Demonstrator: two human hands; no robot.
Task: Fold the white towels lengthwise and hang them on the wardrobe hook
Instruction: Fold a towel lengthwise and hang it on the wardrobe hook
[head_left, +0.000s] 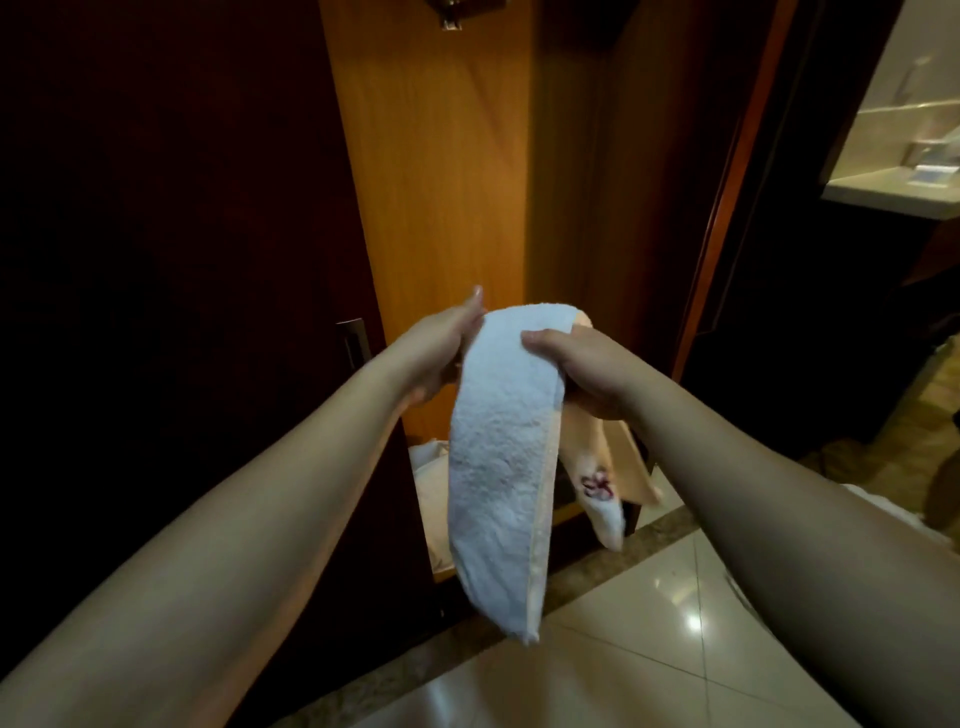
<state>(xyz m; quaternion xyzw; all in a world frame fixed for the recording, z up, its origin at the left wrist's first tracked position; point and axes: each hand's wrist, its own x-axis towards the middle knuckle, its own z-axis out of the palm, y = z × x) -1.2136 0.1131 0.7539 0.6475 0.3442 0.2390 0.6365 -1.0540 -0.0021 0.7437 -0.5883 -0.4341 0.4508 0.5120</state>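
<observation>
A white towel (498, 457) folded into a long narrow strip hangs between my hands in front of the open wardrobe. My left hand (441, 348) holds its upper left edge, thumb raised along the fold. My right hand (576, 364) grips the top right, thumb on the front face. The towel's far half hangs behind, showing a red embroidered mark (597, 486). A metal hook (452, 15) sits on the wooden wardrobe panel (436, 182) at the top, well above the towel.
More white cloth (431, 483) lies low inside the wardrobe behind the towel. A dark door with a metal handle (353, 340) stands at the left. Glossy floor tiles (649, 623) lie below. A bathroom counter (893, 192) is at the far right.
</observation>
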